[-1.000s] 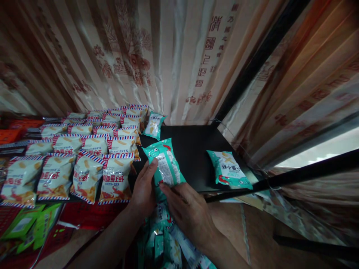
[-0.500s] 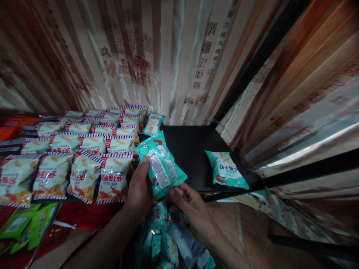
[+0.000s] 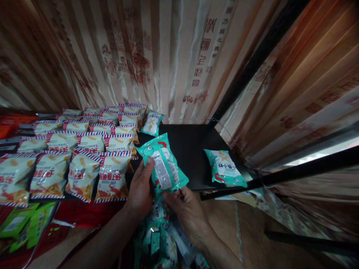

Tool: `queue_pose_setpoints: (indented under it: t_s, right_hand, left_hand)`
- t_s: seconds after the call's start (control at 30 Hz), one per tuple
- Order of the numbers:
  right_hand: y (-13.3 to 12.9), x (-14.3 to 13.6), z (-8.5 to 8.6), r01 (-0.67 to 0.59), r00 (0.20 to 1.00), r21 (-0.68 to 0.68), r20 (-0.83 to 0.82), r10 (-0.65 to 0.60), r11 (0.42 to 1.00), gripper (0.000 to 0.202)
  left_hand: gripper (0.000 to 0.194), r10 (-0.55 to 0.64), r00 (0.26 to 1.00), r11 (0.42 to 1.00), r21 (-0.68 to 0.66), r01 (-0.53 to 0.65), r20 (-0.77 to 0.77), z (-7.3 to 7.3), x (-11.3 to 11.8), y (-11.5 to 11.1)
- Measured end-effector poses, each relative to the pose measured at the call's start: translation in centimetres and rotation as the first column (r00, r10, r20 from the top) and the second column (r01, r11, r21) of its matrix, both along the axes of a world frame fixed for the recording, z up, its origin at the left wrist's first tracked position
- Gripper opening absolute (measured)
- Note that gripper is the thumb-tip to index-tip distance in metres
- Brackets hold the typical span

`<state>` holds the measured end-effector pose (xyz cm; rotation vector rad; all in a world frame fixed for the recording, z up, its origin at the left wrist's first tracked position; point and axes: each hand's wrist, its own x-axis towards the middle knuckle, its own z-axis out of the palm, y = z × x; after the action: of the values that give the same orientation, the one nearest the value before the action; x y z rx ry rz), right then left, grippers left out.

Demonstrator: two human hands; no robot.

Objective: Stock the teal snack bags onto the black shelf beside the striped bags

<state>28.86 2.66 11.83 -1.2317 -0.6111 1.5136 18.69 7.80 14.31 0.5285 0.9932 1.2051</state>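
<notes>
Your two bare hands hold a teal snack bag (image 3: 164, 166) in front of the black shelf (image 3: 187, 149), its face with the printed text panels turned up towards you and its body tilted. Your left hand (image 3: 141, 186) grips the bag's left side, thumb pressed on the wrapper; the fingers behind are hidden. Your right hand (image 3: 185, 207) is clamped on the lower end, thumb and fingers drawn together at its edge. On the shelf, one small teal bag (image 3: 152, 123) leans at the back, beside rows of white shrimp-snack bags (image 3: 112, 175) with red-and-blue striped edges; another teal bag, the front-right one (image 3: 226, 168), lies flat near the shelf's right end. Below your hands is a pile of teal packets (image 3: 162, 243), partly covered by your right forearm. At lower left, green packets (image 3: 28, 224) lie in a red basket (image 3: 60, 235). A pleated, printed curtain (image 3: 174, 63) hangs behind the shelf.
</notes>
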Motion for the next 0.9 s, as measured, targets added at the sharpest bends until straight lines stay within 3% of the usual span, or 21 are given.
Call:
queue_pose_setpoints:
  t_s: [0.17, 0.3, 0.43, 0.57, 0.7, 0.9]
  right_hand:
    - [-0.1, 0.1, -0.3, 0.000, 0.995, 0.030, 0.100, -0.003, 1.000, 0.039]
    - [-0.1, 0.4, -0.6, 0.009, 0.986, 0.049, 0.164, -0.017, 0.999, 0.038]
    - [-0.2, 0.6, -0.9, -0.008, 0.983, 0.033, 0.186, 0.002, 0.999, 0.036]
    - [-0.3, 0.4, -0.6, -0.036, 0.983, 0.015, 0.183, 0.033, 0.999, 0.035]
    - [-0.3, 0.5, 0.0, -0.044, 0.986, 0.045, 0.163, 0.036, 0.998, 0.031]
    - [0.4, 1.7, 0.5, 0.070, 0.997, 0.071, 0.011, -0.071, 0.995, 0.028]
  left_hand:
    - [0.032, 0.025, 0.999, 0.998, 0.055, -0.023, -0.028, 0.1, -0.1, 0.1]
    - [0.011, 0.133, 0.954, 0.976, 0.202, -0.079, -0.269, -0.2, -1.5, 0.4]
    - [0.025, 0.192, 0.894, 0.956, 0.283, -0.078, -0.404, -0.3, -2.7, 0.5]
    - [0.030, 0.241, 0.890, 0.944, 0.308, -0.122, -0.387, -0.1, -2.9, 0.5]
    - [0.029, 0.231, 0.905, 0.958, 0.248, -0.146, -0.358, 0.4, -2.9, 0.7]
    - [0.012, 0.172, 0.916, 0.972, 0.213, -0.099, -0.363, 0.9, -2.9, 0.8]
